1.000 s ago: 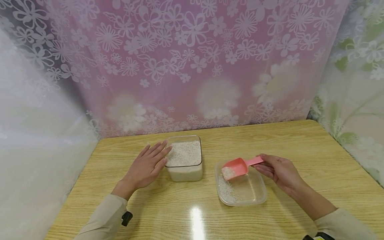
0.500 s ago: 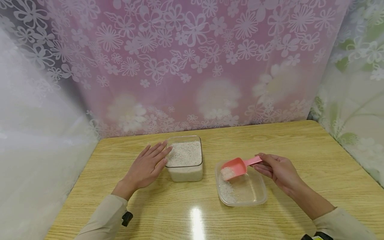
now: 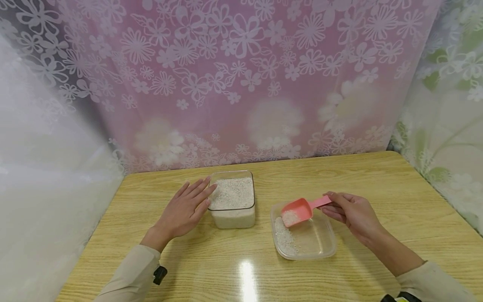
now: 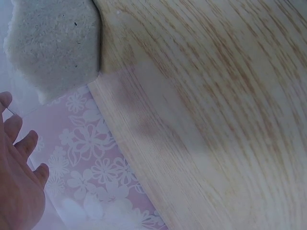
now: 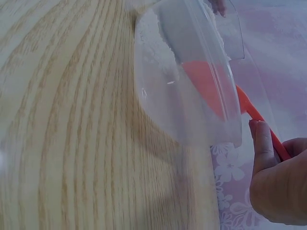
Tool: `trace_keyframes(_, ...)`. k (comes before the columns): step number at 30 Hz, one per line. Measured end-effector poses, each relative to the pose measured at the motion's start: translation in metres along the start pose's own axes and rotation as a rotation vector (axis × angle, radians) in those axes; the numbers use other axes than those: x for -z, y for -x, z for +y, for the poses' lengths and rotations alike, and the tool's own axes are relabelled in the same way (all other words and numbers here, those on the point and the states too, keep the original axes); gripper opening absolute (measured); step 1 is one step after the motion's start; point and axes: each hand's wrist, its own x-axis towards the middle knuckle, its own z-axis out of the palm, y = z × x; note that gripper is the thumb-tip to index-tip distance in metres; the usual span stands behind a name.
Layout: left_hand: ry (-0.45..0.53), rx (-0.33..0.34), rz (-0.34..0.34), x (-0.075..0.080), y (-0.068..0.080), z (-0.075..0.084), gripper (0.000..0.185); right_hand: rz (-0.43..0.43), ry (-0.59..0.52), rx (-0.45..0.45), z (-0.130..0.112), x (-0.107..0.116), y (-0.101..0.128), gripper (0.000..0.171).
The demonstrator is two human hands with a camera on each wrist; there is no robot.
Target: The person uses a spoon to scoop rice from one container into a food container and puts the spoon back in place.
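The right hand (image 3: 352,214) pinches the handle of a pink scoop (image 3: 298,210), tilted with rice in its bowl over the shallow clear tray (image 3: 324,245); a little rice lies at the tray's left end. Left of the tray stands a tub (image 3: 232,203) full of rice; the left hand (image 3: 185,209) rests against its left wall, fingers straight and relaxed, on the wooden table (image 3: 377,176); a flowered curtain (image 3: 241,75) hangs behind the tub.

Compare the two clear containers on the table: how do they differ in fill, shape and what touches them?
The deep container is nearly full of rice; the shallow container holds only a thin scatter. The left hand touches the deep one; the right hand holds a pink scoop over the shallow one. Both are clear, lidless plastic.
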Motion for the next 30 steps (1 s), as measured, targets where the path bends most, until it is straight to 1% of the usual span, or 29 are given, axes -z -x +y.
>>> trace_keyframes(8, 0.004, 0.004, -0.004, 0.0006, 0.0006, 0.0000, 0.051, 0.012, 0.026, 0.000, -0.0018, 0.0003, 0.0002, 0.020)
trace_keyframes(15, 0.001, -0.005, 0.007, 0.0014, 0.0006, -0.0001, 0.050, 0.015, 0.064, 0.040, -0.0042, 0.0022, 0.0029, 0.019)
trace_keyframes(21, 0.011, 0.003, -0.002, 0.0015, 0.0003, 0.0008, 0.050, 0.004, 0.116, 0.071, -0.0061, 0.0036, 0.0035, 0.018)
trace_keyframes(27, 0.006, 0.009, -0.006, 0.0007, 0.0000, 0.0012, 0.050, 0.026, 0.181, 0.073, -0.0072, 0.0044, 0.0031, 0.024)
trace_keyframes(30, 0.003, 0.007, -0.004, 0.0008, 0.0000, 0.0014, 0.051, 0.040, 0.216, 0.074, -0.0083, 0.0050, 0.0034, 0.031)
